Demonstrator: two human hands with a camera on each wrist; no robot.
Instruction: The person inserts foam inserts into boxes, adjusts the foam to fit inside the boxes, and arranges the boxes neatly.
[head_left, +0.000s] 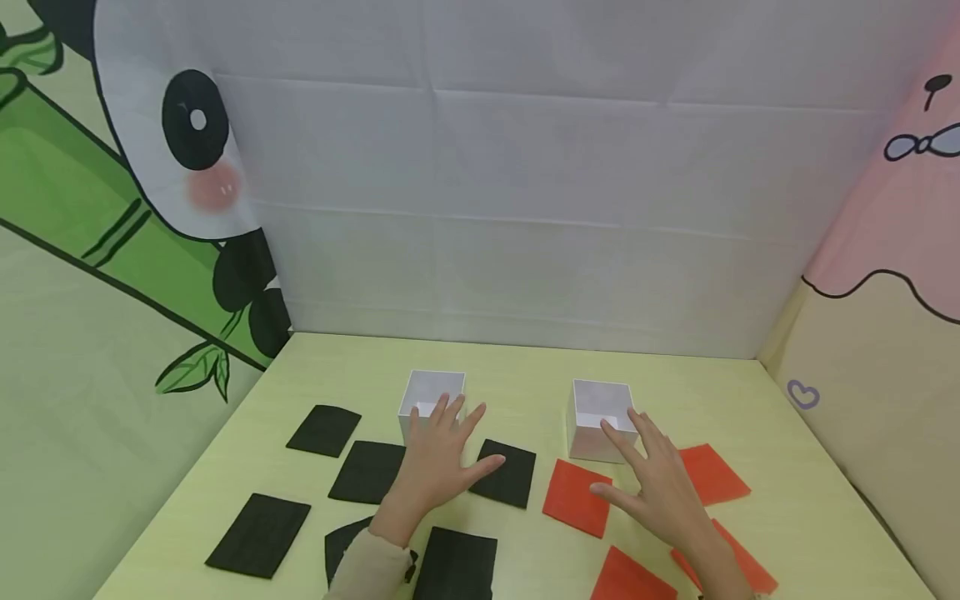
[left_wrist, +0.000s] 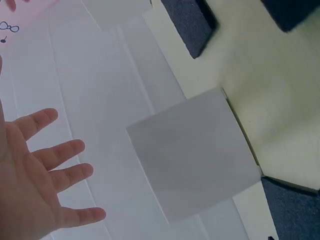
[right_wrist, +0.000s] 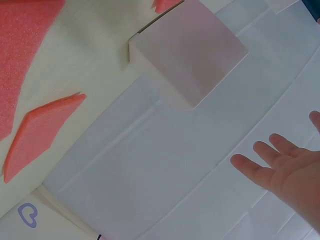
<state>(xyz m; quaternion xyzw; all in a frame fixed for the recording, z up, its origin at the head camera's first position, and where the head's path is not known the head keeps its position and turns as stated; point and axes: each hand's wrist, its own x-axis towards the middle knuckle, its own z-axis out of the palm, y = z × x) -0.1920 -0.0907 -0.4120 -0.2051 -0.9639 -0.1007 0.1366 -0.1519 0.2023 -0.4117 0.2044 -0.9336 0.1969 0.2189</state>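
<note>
My left hand (head_left: 435, 462) is spread with nothing in it, in front of a white open-topped box (head_left: 432, 387) that it partly covers in the head view. In the left wrist view the fingers (left_wrist: 70, 177) are splayed apart beside that box (left_wrist: 195, 155). My right hand (head_left: 660, 483) likewise has its fingers extended and holds nothing, close to a second white box (head_left: 596, 442). The right wrist view shows this box (right_wrist: 190, 50) above and left of the hand (right_wrist: 290, 170). Near the right hand lies a red square sheet (head_left: 577, 497); a black sheet (head_left: 507, 475) lies by the left thumb.
Several black sheets (head_left: 258, 533) are scattered over the left side of the pale table (head_left: 517, 383). Red ones (head_left: 712, 473) lie on the right side. A white cloth backdrop (head_left: 487, 208) stands behind the table, with printed panels at both sides.
</note>
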